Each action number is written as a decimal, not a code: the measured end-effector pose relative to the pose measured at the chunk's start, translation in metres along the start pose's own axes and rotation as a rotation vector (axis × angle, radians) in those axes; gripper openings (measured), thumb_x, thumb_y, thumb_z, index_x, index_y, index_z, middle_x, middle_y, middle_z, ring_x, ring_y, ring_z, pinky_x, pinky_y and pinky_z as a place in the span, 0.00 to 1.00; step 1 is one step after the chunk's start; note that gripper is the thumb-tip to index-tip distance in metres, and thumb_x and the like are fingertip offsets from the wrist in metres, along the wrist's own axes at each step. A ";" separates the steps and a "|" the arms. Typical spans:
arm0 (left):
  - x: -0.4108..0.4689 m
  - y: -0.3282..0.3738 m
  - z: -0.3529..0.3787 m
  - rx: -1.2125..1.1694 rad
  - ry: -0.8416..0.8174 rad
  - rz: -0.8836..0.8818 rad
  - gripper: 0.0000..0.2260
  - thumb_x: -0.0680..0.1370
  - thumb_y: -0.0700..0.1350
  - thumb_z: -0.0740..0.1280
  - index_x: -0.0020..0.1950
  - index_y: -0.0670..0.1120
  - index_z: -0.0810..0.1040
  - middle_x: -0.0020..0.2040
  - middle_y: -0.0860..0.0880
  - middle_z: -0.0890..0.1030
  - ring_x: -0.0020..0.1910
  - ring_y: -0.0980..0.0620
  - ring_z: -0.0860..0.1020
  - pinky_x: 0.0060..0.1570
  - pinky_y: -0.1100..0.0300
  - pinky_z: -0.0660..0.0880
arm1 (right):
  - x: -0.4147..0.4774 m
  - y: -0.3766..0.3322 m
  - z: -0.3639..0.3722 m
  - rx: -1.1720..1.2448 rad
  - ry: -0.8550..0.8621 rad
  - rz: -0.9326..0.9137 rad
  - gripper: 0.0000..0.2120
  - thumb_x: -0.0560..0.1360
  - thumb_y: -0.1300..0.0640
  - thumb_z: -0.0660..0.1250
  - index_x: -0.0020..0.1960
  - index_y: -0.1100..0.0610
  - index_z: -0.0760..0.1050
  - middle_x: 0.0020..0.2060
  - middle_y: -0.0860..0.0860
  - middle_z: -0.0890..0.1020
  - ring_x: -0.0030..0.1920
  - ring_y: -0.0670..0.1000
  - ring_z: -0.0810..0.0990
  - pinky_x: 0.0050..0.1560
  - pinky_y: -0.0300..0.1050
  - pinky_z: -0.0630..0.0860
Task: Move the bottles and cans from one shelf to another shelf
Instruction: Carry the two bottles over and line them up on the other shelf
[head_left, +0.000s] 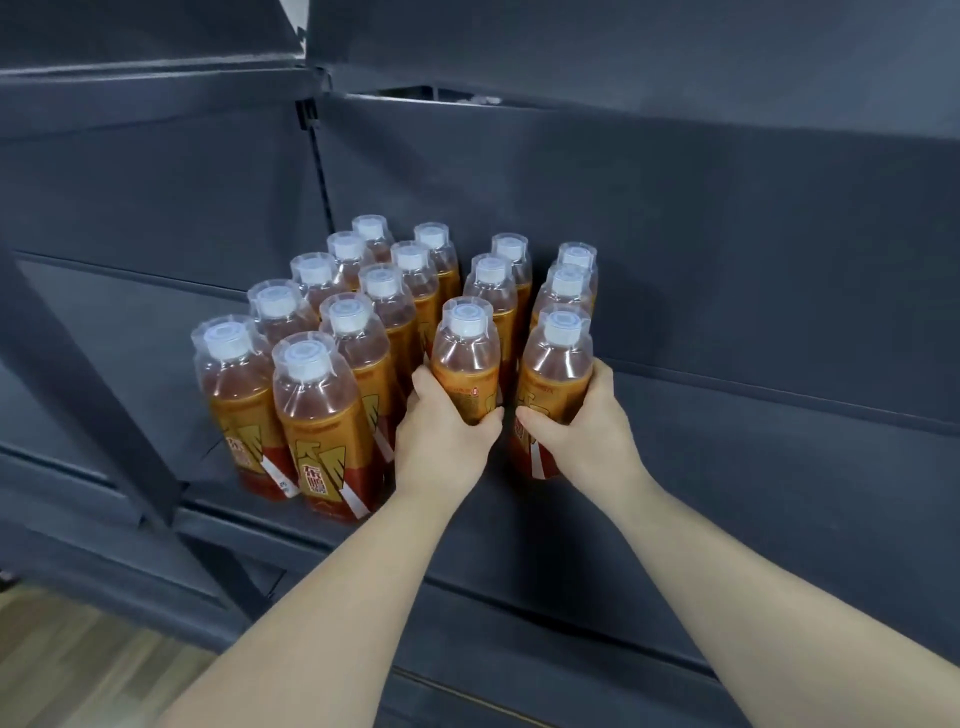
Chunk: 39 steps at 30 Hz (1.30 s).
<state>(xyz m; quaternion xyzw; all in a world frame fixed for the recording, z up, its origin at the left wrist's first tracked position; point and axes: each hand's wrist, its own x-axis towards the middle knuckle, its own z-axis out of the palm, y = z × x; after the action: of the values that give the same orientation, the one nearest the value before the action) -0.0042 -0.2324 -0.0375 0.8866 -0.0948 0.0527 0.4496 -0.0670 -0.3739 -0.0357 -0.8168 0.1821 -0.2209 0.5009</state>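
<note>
Ok, wood floor (78, 665) is showing at 7 o'clock, nearest the camera. Both bare forearms are coming in from 6 o'clock across the front lip of the dark grey shelf (727, 467). Left hand (441, 447) is clenching around the label zone of the left bottle (465, 358), thumb on its 3 o'clock side, fingers curling round at 9. Right hand (589, 431) is gripping the right bottle (553, 374) mirrored: thumb at 9, fingers at 3. The two held bottles are sitting close together, not touching. Bases are mostly hiding behind the hands, so whether they are touching the shelf I cannot tell. Both are standing upright, carrying amber drink, orange-gold labels with a red lower band, and white caps under clear shrink sleeves. Two more are lining up behind each. At 9 o'clock of the hands, ten other bottles (317, 405) of the same kind are standing in two files of five, running back toward 12. Grey back panel (675, 234) is closing the bay; upper shelf (623, 62) is overhanging at 12 o'clock.
</note>
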 end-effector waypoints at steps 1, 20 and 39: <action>0.001 -0.002 0.000 -0.012 -0.012 -0.001 0.37 0.73 0.57 0.75 0.73 0.47 0.58 0.63 0.46 0.75 0.60 0.44 0.77 0.57 0.47 0.78 | -0.001 0.000 0.001 -0.007 0.009 0.006 0.40 0.72 0.51 0.76 0.76 0.49 0.57 0.61 0.42 0.74 0.59 0.45 0.76 0.57 0.42 0.74; 0.019 -0.014 0.003 -0.229 -0.173 0.017 0.39 0.75 0.48 0.75 0.78 0.51 0.55 0.73 0.51 0.64 0.71 0.49 0.67 0.61 0.59 0.65 | -0.005 0.001 0.016 -0.206 0.146 0.113 0.43 0.68 0.45 0.79 0.75 0.51 0.59 0.64 0.48 0.70 0.62 0.49 0.74 0.61 0.52 0.78; 0.026 -0.012 0.002 -0.170 -0.225 -0.059 0.36 0.75 0.49 0.74 0.76 0.50 0.58 0.72 0.48 0.70 0.71 0.44 0.69 0.69 0.45 0.69 | -0.005 0.008 0.014 -0.160 0.078 0.154 0.41 0.69 0.47 0.79 0.74 0.50 0.61 0.63 0.48 0.71 0.63 0.49 0.73 0.64 0.50 0.75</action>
<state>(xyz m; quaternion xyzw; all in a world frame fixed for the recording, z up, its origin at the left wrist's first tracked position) 0.0241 -0.2303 -0.0430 0.8481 -0.1225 -0.0684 0.5109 -0.0638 -0.3646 -0.0498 -0.8284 0.2808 -0.1983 0.4423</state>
